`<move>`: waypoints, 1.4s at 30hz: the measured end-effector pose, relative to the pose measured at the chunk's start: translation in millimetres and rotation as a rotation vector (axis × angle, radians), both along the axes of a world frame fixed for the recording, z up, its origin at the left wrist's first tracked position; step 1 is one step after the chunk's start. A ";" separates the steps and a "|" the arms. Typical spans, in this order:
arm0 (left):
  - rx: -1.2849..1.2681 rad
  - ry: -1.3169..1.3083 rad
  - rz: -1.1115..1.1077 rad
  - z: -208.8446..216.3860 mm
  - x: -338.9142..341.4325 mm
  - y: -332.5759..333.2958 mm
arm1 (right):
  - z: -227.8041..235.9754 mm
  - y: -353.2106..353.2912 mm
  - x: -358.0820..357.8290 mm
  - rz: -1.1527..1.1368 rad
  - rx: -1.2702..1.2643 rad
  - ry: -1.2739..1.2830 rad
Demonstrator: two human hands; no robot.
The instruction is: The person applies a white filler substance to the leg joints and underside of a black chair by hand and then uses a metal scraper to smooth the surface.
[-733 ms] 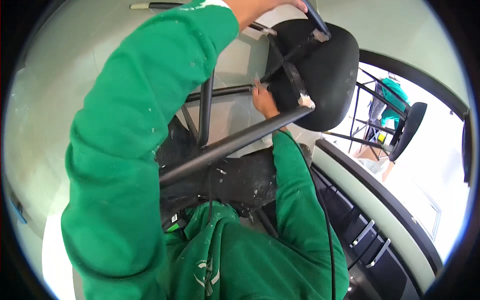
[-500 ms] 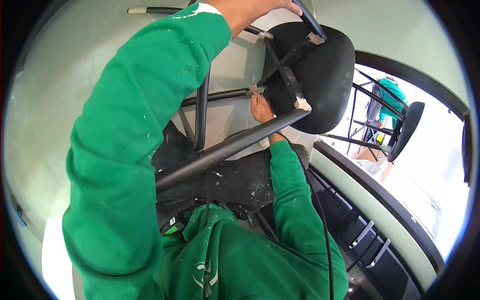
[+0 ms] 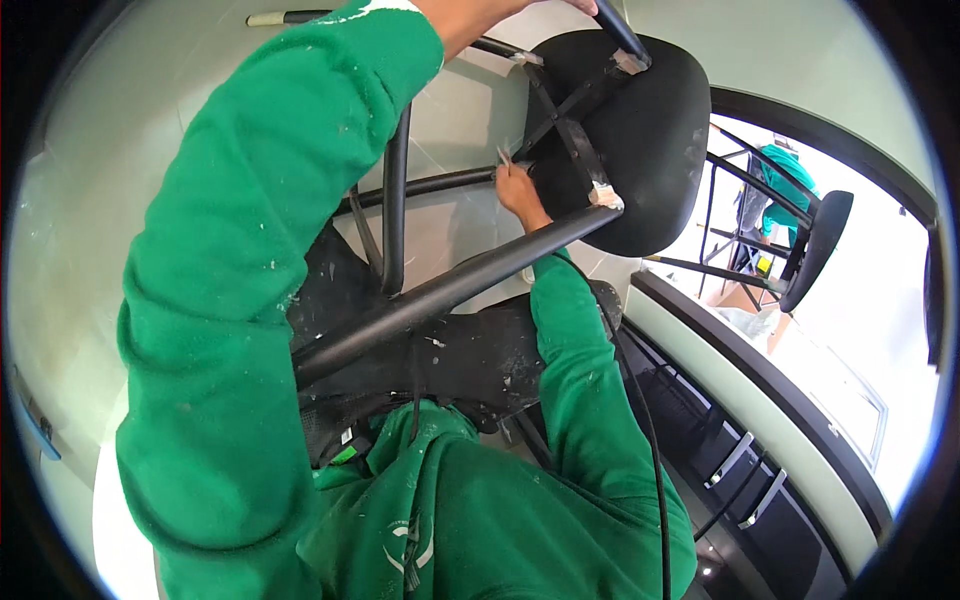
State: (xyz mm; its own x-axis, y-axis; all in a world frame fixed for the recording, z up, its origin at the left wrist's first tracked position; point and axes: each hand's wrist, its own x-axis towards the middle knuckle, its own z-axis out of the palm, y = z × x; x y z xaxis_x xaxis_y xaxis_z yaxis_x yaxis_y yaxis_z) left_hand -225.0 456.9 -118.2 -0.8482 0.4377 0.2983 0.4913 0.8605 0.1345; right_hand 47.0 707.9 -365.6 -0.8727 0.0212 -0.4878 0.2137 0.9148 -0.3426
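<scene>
From my seat far off, I check the edges first: the black stool's seat [image 3: 665,150] sits in the upper right of the head view, its right rim just beside the dark trim [image 3: 810,140] of an opening as I see it, though I cannot judge the depth between them. Through that opening stand a second stool [image 3: 822,250] and a co-worker in green [image 3: 788,185]. To the left I have more room, with pale tiled floor [image 3: 465,115] showing between the seat and my wearer's left sleeve [image 3: 230,270]. A black cable [image 3: 655,450] runs down along the right sleeve [image 3: 575,350], near the elbow. The black stool [image 3: 460,280] is tipped over in front of the wearer, the underside of its seat and the crossed brace [image 3: 567,130] turned toward us. Its long axis slants from the seat at upper right to the lower left, where the near leg passes above the dark trousers [image 3: 480,355]. Pale wrapping [image 3: 605,196] covers that leg's joint. The left hand [image 3: 500,8] reaches to the uppermost leg, but the frame cuts it off, so I cannot tell how its fingers close. The right hand [image 3: 520,192], beside the seat's left edge, pinches a thin, light strip [image 3: 503,155] between its fingertips, the strip pointing up.
</scene>
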 end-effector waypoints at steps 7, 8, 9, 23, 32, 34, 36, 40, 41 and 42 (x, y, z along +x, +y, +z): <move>0.022 -0.023 -0.062 11.1 -1.3 3.5 | -1.8 0.6 -14.2 -0.116 -0.047 0.038; 0.013 -0.015 -0.059 7.3 -2.9 1.3 | 2.4 -7.9 -22.1 -0.239 -0.012 -0.077; 0.019 0.010 -0.069 3.0 -2.4 1.7 | 13.1 -10.0 -20.4 -0.238 -0.018 -0.066; -0.093 0.037 -0.179 4.8 -33.1 -6.3 | 309.5 -15.5 163.4 -0.415 -0.584 -0.223; 0.014 0.225 -0.429 9.6 -73.1 28.0 | 368.2 66.4 254.1 -0.840 -0.617 -0.001; -0.017 0.164 -0.331 -1.6 -80.8 25.7 | 369.5 79.0 257.9 -0.874 -0.745 0.025; -0.158 0.055 -0.302 7.9 -78.2 25.8 | 371.1 70.9 239.7 -0.882 -0.879 0.090; 0.363 0.099 -0.487 33.2 -37.6 39.5 | 367.4 67.2 198.7 -0.796 -1.227 0.098; 0.464 0.133 -0.561 48.1 -13.4 54.5 | 366.4 67.1 192.1 -0.767 -1.298 0.086; 0.566 -0.025 -0.622 64.5 21.4 65.8 | 364.7 62.1 184.3 -0.779 -1.354 0.112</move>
